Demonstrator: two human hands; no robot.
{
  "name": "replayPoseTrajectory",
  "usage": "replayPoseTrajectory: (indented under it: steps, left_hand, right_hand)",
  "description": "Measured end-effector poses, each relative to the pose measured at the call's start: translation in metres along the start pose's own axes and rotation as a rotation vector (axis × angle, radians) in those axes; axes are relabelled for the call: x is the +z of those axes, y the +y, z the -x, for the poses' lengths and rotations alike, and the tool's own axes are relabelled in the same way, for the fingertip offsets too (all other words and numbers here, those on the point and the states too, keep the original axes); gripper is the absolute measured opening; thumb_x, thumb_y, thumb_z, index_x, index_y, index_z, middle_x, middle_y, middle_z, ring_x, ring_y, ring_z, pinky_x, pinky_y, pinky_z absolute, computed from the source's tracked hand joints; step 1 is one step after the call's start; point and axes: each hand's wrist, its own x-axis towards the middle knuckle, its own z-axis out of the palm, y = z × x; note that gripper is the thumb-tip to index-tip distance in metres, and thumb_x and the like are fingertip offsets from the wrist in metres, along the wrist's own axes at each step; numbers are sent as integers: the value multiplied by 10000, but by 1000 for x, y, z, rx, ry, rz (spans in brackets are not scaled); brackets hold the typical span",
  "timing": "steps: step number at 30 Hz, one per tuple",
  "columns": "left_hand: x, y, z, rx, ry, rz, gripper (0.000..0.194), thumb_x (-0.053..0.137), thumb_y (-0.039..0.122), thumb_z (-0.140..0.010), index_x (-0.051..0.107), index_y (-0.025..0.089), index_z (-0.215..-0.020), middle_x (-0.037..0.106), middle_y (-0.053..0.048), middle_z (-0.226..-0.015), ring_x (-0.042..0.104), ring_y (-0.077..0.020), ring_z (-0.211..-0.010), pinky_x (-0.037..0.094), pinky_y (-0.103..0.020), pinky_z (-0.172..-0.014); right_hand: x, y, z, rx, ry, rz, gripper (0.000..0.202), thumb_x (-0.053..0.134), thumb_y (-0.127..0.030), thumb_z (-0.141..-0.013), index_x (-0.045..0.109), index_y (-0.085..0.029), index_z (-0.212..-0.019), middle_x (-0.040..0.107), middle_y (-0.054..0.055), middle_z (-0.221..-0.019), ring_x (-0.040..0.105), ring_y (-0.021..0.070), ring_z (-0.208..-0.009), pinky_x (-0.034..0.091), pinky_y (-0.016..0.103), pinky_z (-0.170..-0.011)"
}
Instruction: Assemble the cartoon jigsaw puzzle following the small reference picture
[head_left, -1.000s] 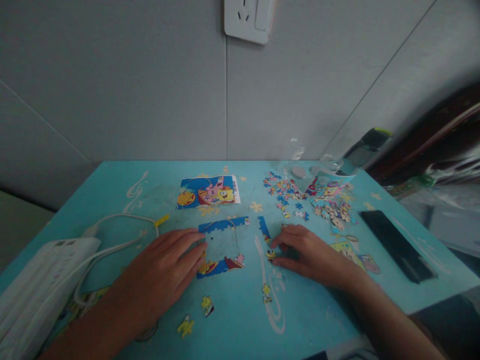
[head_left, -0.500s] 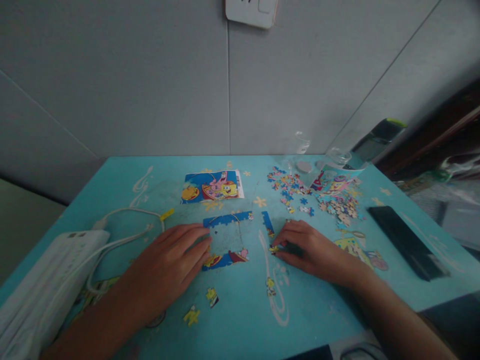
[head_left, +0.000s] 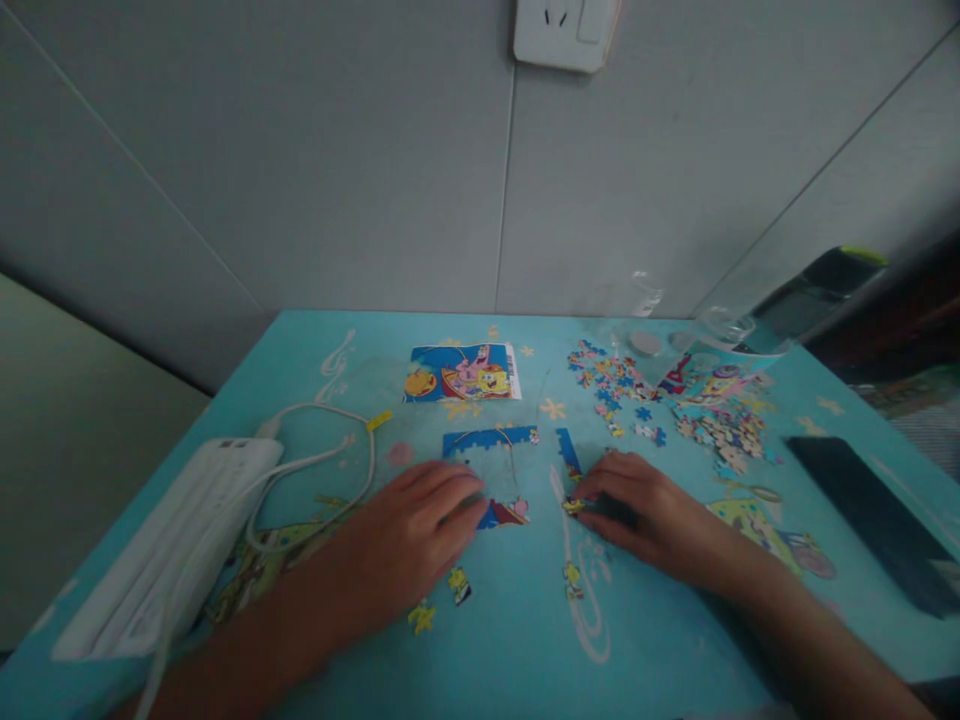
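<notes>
A partly joined jigsaw border lies mid-table, its blue top strip (head_left: 491,437) and lower strip (head_left: 510,513) both in sight. My left hand (head_left: 427,515) rests over the border's left side, fingers stretched out and hiding that side; I see nothing held in it. My right hand (head_left: 630,500) pinches a yellow puzzle piece (head_left: 574,507) between thumb and fingertips, low on the table. Just above that piece is a short blue joined strip (head_left: 568,452). Nearer me lie a yellow-white piece (head_left: 573,580) and two loose yellow pieces (head_left: 459,584).
Behind the border lies the picture card (head_left: 461,374). At the right are a pile of loose pieces (head_left: 720,430), a printed packet (head_left: 712,370) and a dark flat object (head_left: 874,520). A white power strip (head_left: 180,540) with its cable (head_left: 373,455) occupies the left.
The view has turned left, so everything appears farther right. Over the border, my left hand has slid rightward, covering more of the lower strip. My right hand keeps its pinch on the piece.
</notes>
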Motion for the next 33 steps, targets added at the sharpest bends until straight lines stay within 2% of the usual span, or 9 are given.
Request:
replayPoseTrajectory:
  steps: [2, 10, 14, 17, 20, 25, 27, 28, 33]
  left_hand:
    - [3, 8, -2, 54, 19, 58, 303, 493, 134, -1010, 620, 138, -1285, 642, -103, -1239, 581, -233, -1173, 538, -435, -1044]
    - [5, 16, -4, 140, 40, 103, 267, 532, 120, -1005, 636, 114, -1251, 653, -94, -1270, 562, -232, -1220, 511, -424, -1091]
    - [2, 19, -5, 198, 78, 102, 234, 527, 122, -1009, 656, 107, -1203, 694, -94, -1158, 584, -227, -1207, 509, -413, -1090]
    - [1, 22, -7, 275, 52, 121, 232, 519, 127, -1011, 667, 123, -1190, 715, -80, -1053, 634, -218, -1107, 540, -407, -1037]
    - [-3, 23, -8, 328, 47, 132, 249, 516, 124, -1010, 663, 137, -1210, 723, -74, -1036, 651, -204, -1052, 543, -404, -1024]
    - [-14, 5, 0, 284, 109, 50, 296, 485, 80, -1002, 640, 111, -1252, 714, -93, -1103, 628, -222, -1116, 517, -422, -1061]
    - [-18, -7, 5, 203, 76, 11, 342, 512, 73, -990, 610, 127, -1312, 693, -103, -1180, 609, -235, -1172, 500, -443, -1081]
    - [-20, -13, 8, 181, 96, 11, 364, 525, 63, -979, 601, 133, -1328, 689, -105, -1190, 613, -237, -1166, 505, -445, -1069]
    - [-18, -26, 11, 147, 129, 16, 366, 549, 64, -966, 618, 144, -1316, 692, -100, -1174, 628, -215, -1123, 533, -398, -1017]
  right_hand:
    - [0, 0, -1, 1, 0, 2, 145, 647, -297, -971, 686, -220, -1088, 685, 77, -995, 645, 223, -954, 509, 381, -867]
    - [0, -1, -3, -24, 12, 19, 161, 641, -302, -972, 689, -214, -1097, 683, 81, -963, 644, 224, -911, 528, 382, -830]
    - [0, -2, -3, -15, 26, -16, 155, 643, -300, -974, 690, -212, -1094, 692, 85, -986, 649, 220, -944, 525, 375, -862]
    - [-2, -6, -3, 5, 12, -15, 157, 637, -300, -978, 687, -213, -1099, 688, 81, -979, 644, 221, -949, 512, 374, -873]
    - [-3, -10, -3, 3, -23, -4, 153, 631, -300, -983, 687, -213, -1097, 684, 76, -977, 630, 222, -964, 497, 375, -885]
    - [-4, -13, -2, -22, -45, -5, 160, 625, -303, -991, 690, -209, -1102, 690, 76, -998, 617, 221, -989, 482, 386, -915]
    - [-4, -12, -1, -18, -38, -2, 163, 624, -300, -991, 691, -212, -1110, 694, 78, -1012, 617, 224, -1006, 482, 392, -927]
    - [-4, -11, -1, -15, -34, 0, 166, 621, -298, -992, 691, -213, -1117, 695, 79, -1018, 617, 224, -1012, 482, 393, -932]
    - [0, -12, -3, -23, -17, 12, 164, 607, -301, -1000, 695, -218, -1111, 699, 76, -999, 630, 222, -992, 492, 388, -919]
